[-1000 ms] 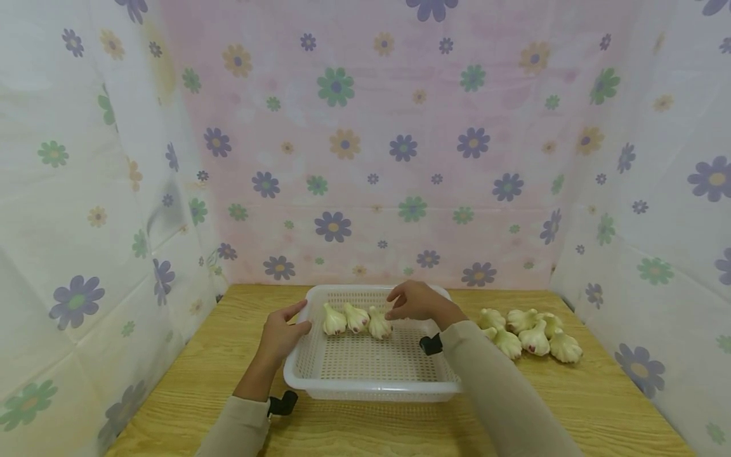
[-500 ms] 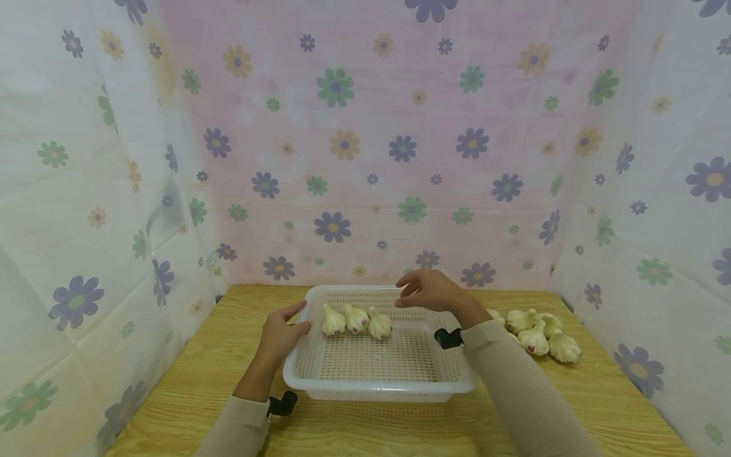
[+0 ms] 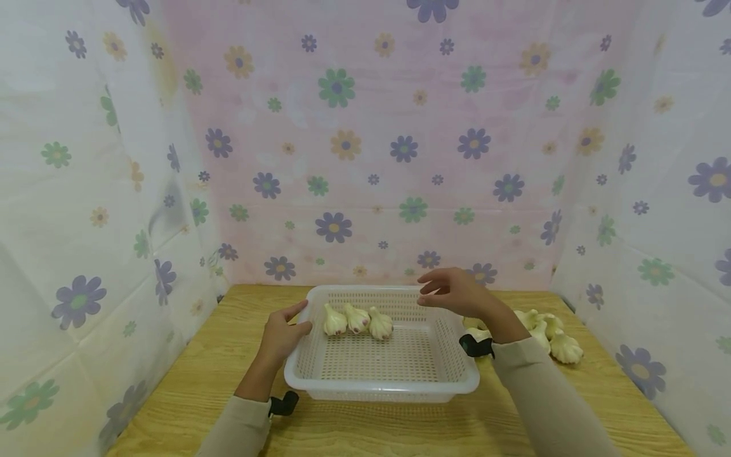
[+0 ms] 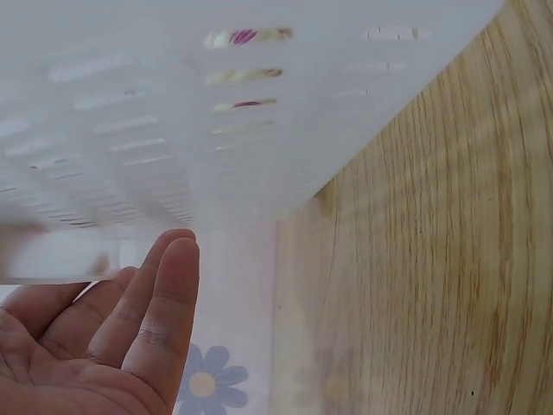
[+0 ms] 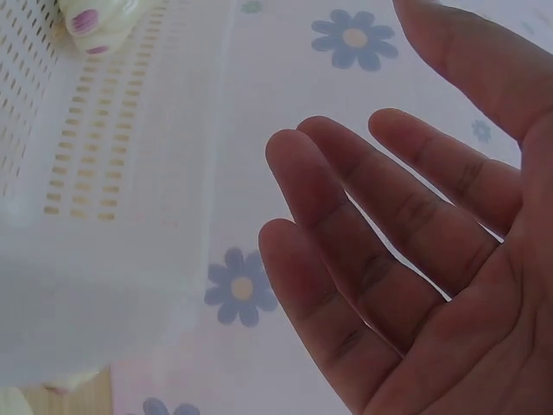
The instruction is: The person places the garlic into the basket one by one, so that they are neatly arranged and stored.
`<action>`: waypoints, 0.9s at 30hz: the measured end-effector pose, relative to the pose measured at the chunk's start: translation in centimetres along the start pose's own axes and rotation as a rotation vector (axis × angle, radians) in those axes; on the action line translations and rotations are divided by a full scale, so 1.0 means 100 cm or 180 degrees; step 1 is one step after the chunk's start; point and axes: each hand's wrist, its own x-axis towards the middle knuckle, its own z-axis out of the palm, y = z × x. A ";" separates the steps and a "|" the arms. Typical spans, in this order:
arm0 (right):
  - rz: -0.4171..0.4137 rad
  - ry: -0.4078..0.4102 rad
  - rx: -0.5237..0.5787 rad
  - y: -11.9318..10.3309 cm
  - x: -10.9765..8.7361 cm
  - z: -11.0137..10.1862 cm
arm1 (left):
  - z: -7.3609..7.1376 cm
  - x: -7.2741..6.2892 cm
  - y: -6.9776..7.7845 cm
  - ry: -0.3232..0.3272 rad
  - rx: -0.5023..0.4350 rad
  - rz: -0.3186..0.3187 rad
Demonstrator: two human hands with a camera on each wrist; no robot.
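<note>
A white plastic basket [image 3: 382, 386] with slotted walls stands on the table. My left hand [image 3: 280, 336] holds its left rim, the thumb over the edge and the fingers along the outside. In the left wrist view those fingers [image 4: 177, 285] reach up against the slotted wall. Three garlic bulbs lie in a row toward the basket's back left, among them the left bulb [image 3: 334, 321], the middle one [image 3: 356, 319] and the right one [image 3: 380, 324]. Over the basket's back right corner hovers my right hand [image 3: 457, 295], fingers loosely bent and parted, with nothing in it.
More garlic bulbs [image 3: 566, 348] are heaped on the wooden table [image 3: 217, 355] right of the basket, partly hidden by my right wrist. Flowered cloth [image 3: 371, 158] encloses the back and both sides.
My right hand has moved rightward and slightly up, away from the right bulb in the basket, its fingers spreading. The left hand, the basket and the three bulbs have stayed put.
</note>
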 end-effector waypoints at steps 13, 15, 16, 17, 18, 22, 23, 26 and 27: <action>-0.0006 0.0546 -0.0131 0.026 -0.049 -0.015 | -0.001 -0.001 0.000 -0.0006 0.0040 0.0009; 0.0015 0.0598 -0.0103 0.030 -0.057 -0.017 | 0.000 -0.001 0.001 -0.0005 0.0055 0.0014; 0.0029 0.0629 -0.0099 0.032 -0.060 -0.018 | 0.000 -0.001 0.001 -0.0008 0.0055 0.0014; 0.0038 0.0650 -0.0099 0.034 -0.064 -0.020 | -0.001 -0.002 0.001 -0.0005 0.0053 0.0009; 0.0057 0.0675 -0.0111 0.036 -0.067 -0.021 | -0.001 -0.002 0.001 -0.0006 0.0048 0.0003; 0.0144 0.0776 -0.0087 0.043 -0.081 -0.024 | -0.001 -0.003 0.001 -0.0020 0.0033 -0.0013; 0.0175 0.0800 -0.0067 0.045 -0.084 -0.025 | -0.001 -0.003 0.001 -0.0015 0.0037 -0.0011; 0.0275 0.0890 -0.0014 0.051 -0.096 -0.028 | 0.000 -0.003 0.002 -0.0004 0.0061 0.0010; 0.0300 0.0930 0.0003 0.054 -0.100 -0.030 | 0.000 -0.003 0.002 -0.0005 0.0066 0.0023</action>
